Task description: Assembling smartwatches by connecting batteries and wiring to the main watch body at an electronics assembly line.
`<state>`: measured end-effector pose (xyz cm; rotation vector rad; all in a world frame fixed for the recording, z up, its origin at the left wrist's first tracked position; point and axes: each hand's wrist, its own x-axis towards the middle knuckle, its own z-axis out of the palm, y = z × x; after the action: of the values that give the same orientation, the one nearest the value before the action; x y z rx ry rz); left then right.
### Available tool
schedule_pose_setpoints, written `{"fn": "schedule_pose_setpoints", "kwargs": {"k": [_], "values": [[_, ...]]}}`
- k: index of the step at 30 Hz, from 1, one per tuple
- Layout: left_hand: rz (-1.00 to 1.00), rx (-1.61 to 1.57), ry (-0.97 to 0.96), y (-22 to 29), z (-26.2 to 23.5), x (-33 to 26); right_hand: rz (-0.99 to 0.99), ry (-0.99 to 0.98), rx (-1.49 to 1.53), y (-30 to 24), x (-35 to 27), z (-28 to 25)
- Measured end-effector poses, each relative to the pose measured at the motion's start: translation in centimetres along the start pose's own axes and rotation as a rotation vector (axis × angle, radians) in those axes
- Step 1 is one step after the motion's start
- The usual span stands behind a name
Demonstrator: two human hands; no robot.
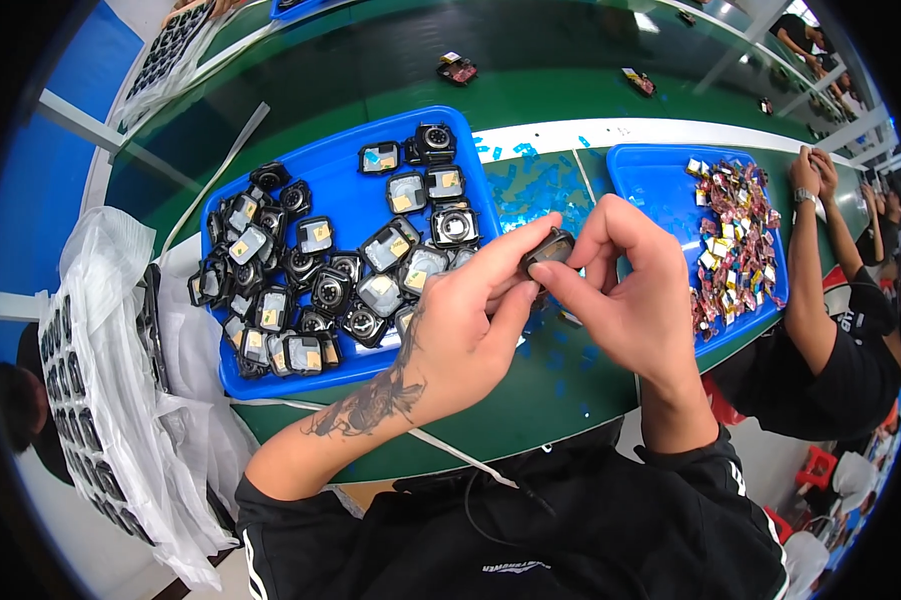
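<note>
A dark smartwatch case is pinched between both my hands, above the green bench between two blue trays. My left hand has fingers and thumb closed on its left side. My right hand presses thumb and fingertips against its face and right edge; the fingers partly hide it. Close by on the left, a blue tray bears many black smartwatch cases, some showing round sensor backs, others pale inner sides with tan stickers. To the right, another blue tray carries a heap of small red, yellow and white electronic parts.
Blue film scraps litter the green bench. Loose parts lie on the green belt beyond a white rail. At far left, white wrapping drapes over racks of dark pieces. A co-worker's arm is at the right.
</note>
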<state>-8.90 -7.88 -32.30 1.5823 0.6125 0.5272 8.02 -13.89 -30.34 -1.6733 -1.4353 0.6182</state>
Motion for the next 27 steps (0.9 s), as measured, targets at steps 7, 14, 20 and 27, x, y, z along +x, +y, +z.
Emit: {"fn": "schedule_pose_setpoints", "kwargs": {"k": [7, 14, 20, 27], "values": [[-0.022, -0.599, 0.038, 0.4, -0.3, 0.8, -0.462, 0.211, -0.096, 0.3, -2.2, 1.1], [0.111, -0.465, 0.121, 0.2, 0.1, 0.7, -0.436, 0.153, -0.017, 0.8, -2.1, 0.9], [0.422, 0.356, 0.201, 1.6, -0.1, 0.0, 0.082, -0.033, 0.805, 0.9, -2.4, -0.1], [0.633, 0.678, 0.234, 0.7, -0.8, 0.5, 0.226, -0.073, 0.958, 0.9, -2.5, -0.4]]}}
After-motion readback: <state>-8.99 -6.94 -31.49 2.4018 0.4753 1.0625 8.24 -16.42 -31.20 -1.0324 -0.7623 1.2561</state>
